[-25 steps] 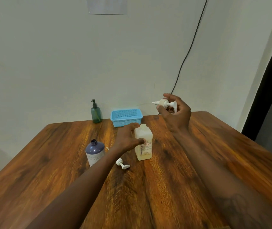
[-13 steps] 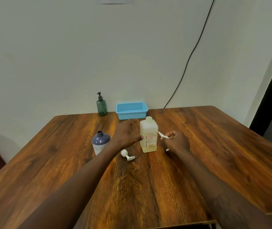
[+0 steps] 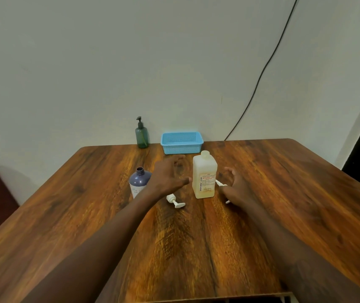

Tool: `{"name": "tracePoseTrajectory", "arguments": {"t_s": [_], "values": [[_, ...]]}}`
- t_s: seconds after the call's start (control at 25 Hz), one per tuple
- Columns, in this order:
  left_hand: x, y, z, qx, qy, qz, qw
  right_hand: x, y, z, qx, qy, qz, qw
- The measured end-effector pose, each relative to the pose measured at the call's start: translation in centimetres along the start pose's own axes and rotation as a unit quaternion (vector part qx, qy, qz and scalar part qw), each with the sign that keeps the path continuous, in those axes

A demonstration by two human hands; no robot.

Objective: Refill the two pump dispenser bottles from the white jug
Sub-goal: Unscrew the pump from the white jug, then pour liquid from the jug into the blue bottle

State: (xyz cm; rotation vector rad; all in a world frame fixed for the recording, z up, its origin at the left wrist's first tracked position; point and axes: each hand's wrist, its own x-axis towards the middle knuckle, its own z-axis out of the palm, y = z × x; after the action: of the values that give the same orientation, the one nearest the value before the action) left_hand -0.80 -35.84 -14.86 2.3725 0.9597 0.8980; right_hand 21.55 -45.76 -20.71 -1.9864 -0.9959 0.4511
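Head view: the translucent white square jug (image 3: 204,176), uncapped, stands mid-table (image 3: 87,193) between both hands. The left hand (image 3: 167,176) is spread beside it, gripping nothing; the right hand (image 3: 236,186) hangs loosely over a white pump head (image 3: 221,183). The round purple bottle (image 3: 139,183) stands open, so preparation looks done. Next move: grasp the jug and pour.

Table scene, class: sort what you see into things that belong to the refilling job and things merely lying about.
Part of the job: white jug, open purple bottle, green pump bottle, loose pump head, second pump beside the right hand, left hand.

Just lying about: blue basket, black cable.
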Motion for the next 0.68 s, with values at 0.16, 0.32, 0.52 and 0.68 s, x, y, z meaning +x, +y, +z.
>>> {"name": "tracePoseTrajectory", "arguments": {"t_s": [0.16, 0.32, 0.52, 0.68], "values": [[-1.7, -0.6, -3.4, 0.016, 0.044, 0.016, 0.999, -0.3, -2.3, -0.2, 0.059, -0.055, -0.076, 0.994], [-3.8, -2.7, -6.5, 0.041, 0.037, -0.001, 0.998, 0.3, -3.0, 0.4, 0.102, -0.112, -0.085, 0.985], [-5.6, -6.5, -7.5, 0.017, 0.021, -0.067, 0.997, 1.1, -3.0, 2.0, 0.139, -0.099, -0.072, 0.983], [-5.7, -8.0, -6.5, -0.015, 0.017, -0.1, 0.995, 1.9, -2.9, 2.1, 0.137, -0.106, -0.085, 0.981]]}}
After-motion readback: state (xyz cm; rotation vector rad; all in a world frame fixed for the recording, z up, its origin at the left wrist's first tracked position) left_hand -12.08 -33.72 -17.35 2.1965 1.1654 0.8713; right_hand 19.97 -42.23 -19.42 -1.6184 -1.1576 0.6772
